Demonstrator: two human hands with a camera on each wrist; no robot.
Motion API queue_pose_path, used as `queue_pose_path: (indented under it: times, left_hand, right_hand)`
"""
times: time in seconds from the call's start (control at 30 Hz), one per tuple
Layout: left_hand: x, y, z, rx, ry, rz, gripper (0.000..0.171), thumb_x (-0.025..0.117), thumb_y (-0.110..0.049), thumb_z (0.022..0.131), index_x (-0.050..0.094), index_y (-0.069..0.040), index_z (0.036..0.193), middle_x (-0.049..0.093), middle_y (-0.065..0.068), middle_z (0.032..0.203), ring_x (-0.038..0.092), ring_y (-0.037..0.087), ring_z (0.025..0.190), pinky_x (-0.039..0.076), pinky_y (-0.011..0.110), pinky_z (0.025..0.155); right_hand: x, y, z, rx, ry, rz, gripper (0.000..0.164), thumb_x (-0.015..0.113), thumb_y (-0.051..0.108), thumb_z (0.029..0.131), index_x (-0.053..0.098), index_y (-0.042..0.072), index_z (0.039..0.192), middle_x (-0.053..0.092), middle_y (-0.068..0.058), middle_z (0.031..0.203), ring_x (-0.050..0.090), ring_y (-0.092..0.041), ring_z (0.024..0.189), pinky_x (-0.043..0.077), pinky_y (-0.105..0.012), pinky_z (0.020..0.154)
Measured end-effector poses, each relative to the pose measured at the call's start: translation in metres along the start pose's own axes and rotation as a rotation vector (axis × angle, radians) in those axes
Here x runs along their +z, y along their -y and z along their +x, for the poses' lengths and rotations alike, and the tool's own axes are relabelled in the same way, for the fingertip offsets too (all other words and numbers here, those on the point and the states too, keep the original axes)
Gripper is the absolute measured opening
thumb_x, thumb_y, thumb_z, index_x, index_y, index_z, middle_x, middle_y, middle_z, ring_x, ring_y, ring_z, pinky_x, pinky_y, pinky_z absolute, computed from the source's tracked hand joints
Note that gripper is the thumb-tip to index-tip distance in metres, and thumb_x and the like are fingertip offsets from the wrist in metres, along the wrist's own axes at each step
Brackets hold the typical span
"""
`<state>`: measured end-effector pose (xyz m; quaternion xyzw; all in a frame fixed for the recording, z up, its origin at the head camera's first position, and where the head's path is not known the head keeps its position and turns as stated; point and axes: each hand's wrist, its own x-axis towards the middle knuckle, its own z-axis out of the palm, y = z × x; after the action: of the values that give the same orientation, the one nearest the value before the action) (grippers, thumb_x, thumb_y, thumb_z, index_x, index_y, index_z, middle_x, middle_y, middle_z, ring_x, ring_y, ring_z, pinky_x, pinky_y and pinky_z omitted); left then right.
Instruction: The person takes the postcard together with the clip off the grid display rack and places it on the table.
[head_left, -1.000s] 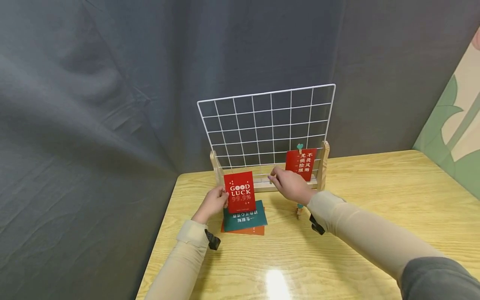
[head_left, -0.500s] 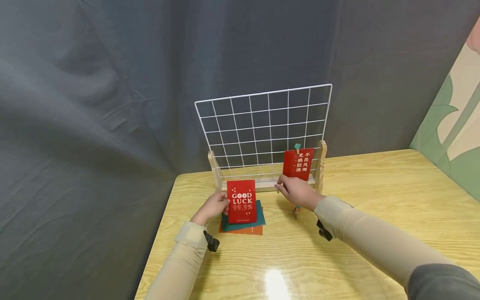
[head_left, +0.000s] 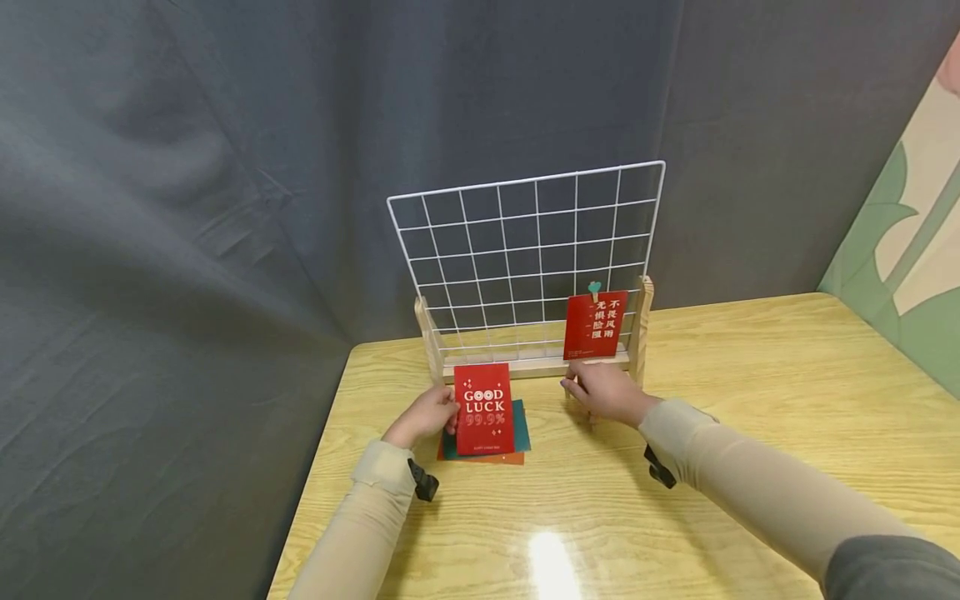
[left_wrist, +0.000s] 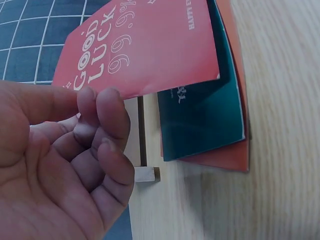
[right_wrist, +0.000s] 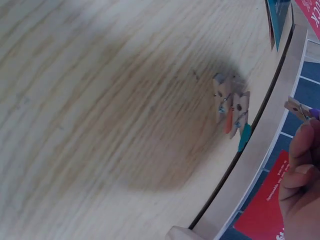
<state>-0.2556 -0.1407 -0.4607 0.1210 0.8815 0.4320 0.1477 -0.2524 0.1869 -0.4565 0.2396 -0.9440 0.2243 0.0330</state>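
Note:
My left hand (head_left: 429,417) pinches the left edge of a red "GOOD LUCK" card (head_left: 483,408) between thumb and fingertips. In the left wrist view the card hangs tilted above a dark green card (left_wrist: 205,120) and an orange card (left_wrist: 225,157) stacked on the table. My right hand (head_left: 609,392) pinches a small wooden clothespin (right_wrist: 298,107) with a purple bit on it, just in front of the stand. Another red card (head_left: 595,325), with white characters, is clipped to the white wire grid (head_left: 525,242) by a clothespin with a teal heart (head_left: 595,287).
Two more wooden clothespins, one with a teal decoration (right_wrist: 244,137) and one with an orange one (right_wrist: 229,121), lie on the table near the stand's wooden base (right_wrist: 272,100). Wooden uprights (head_left: 641,329) carry the grid. A dark curtain (head_left: 187,250) hangs behind and left.
My left hand has lowered the "GOOD LUCK" card, which now covers more of the stacked cards. My right hand has moved right and down with its clothespin, below the clipped red card.

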Motion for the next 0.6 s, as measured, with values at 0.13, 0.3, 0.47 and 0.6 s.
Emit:
queue_pose_path:
  times: [0.13, 0.3, 0.47, 0.6]
  left_hand:
    - [0.002, 0.002, -0.001, -0.038, 0.008, -0.011, 0.026, 0.047, 0.0, 0.105, 0.049, -0.005, 0.08, 0.052, 0.005, 0.068, 0.054, 0.017, 0.06, 0.046, 0.03, 0.06]
    - [0.004, 0.007, 0.0, -0.068, 0.019, 0.0, 0.028, 0.047, 0.0, 0.104, 0.048, -0.006, 0.077, 0.051, 0.005, 0.068, 0.051, 0.016, 0.059, 0.043, 0.026, 0.058]
    - [0.006, 0.011, 0.0, -0.08, 0.012, 0.019, 0.03, 0.049, 0.001, 0.101, 0.046, -0.008, 0.073, 0.049, 0.004, 0.066, 0.048, 0.015, 0.057, 0.04, 0.024, 0.056]
    - [0.007, 0.011, -0.001, -0.101, 0.013, 0.028, 0.029, 0.05, 0.0, 0.099, 0.047, -0.008, 0.072, 0.048, 0.002, 0.065, 0.046, 0.014, 0.057, 0.039, 0.024, 0.055]
  right_hand:
    - [0.004, -0.006, -0.003, 0.009, 0.03, 0.029, 0.013, 0.065, 0.016, 0.102, 0.064, 0.004, 0.096, 0.057, 0.004, 0.069, 0.052, -0.012, 0.058, 0.047, -0.032, 0.058]
    - [0.008, -0.012, -0.005, 0.033, 0.082, 0.064, 0.014, 0.062, 0.018, 0.103, 0.064, 0.006, 0.095, 0.055, 0.005, 0.063, 0.052, -0.011, 0.056, 0.047, -0.032, 0.058]
    - [0.011, -0.015, -0.006, 0.038, 0.098, 0.074, 0.015, 0.061, 0.018, 0.103, 0.064, 0.007, 0.093, 0.056, 0.005, 0.066, 0.052, -0.011, 0.059, 0.047, -0.032, 0.06]
    - [0.013, -0.016, -0.008, 0.03, 0.093, 0.089, 0.016, 0.061, 0.018, 0.103, 0.064, 0.007, 0.093, 0.056, 0.005, 0.067, 0.052, -0.01, 0.06, 0.047, -0.032, 0.06]
